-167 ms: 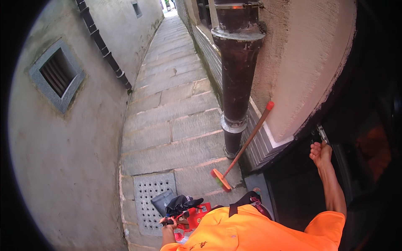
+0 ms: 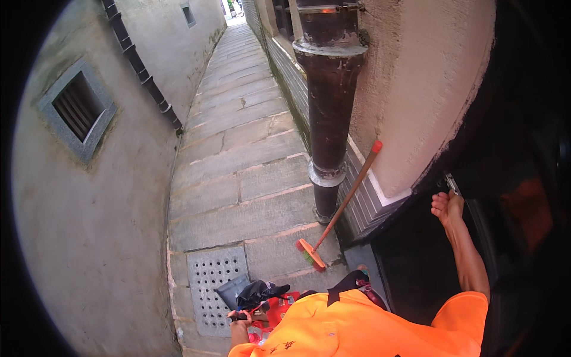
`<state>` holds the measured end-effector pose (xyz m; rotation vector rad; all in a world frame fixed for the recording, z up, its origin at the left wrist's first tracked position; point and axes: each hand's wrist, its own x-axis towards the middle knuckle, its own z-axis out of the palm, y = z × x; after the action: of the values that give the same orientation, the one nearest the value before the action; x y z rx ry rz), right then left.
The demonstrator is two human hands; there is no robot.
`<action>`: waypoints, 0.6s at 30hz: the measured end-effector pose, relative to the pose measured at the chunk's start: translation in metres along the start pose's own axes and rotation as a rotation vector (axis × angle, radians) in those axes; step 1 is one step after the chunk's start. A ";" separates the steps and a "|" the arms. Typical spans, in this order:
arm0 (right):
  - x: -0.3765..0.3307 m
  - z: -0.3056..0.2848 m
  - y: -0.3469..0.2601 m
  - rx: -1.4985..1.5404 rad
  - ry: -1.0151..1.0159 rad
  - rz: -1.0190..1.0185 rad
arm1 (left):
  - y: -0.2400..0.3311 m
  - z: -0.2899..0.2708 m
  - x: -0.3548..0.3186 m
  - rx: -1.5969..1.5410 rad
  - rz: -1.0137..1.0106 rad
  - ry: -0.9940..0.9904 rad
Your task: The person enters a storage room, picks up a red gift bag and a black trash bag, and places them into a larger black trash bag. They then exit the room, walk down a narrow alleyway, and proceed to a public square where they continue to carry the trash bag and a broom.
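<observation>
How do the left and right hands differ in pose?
The right hand is far out to the side; the left hand is low by a red item. The left hand holds a dark object, the right hand a silvery metal piece. Both are bare, fingers curled.

Soft daylight leaves the doorway point(image 2: 410, 279) nearly black.

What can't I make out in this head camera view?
In the head view:
Metal piece: lower end hidden by the right hand.
Dark object: partly hidden by the left hand.
Red item: partly covered by the orange shirt.
Alley's far end: too small and bright.
</observation>
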<state>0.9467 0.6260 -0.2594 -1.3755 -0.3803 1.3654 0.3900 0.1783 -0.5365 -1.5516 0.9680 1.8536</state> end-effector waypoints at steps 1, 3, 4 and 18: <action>0.000 0.001 0.000 0.022 -0.011 0.007 | 0.003 -0.005 0.001 -0.006 0.003 -0.001; 0.000 0.002 0.003 0.061 -0.030 0.008 | 0.007 -0.006 0.003 0.004 -0.002 0.001; 0.002 -0.001 0.008 0.090 -0.062 -0.015 | 0.005 -0.005 -0.001 0.023 -0.011 0.011; -0.045 0.150 0.131 -1.251 -0.779 -1.528 | 0.032 -0.067 0.052 -0.163 0.000 -0.038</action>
<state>0.7481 0.6122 -0.3039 -0.7531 -2.4575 0.1038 0.3954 0.1031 -0.5869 -1.6026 0.8171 1.9978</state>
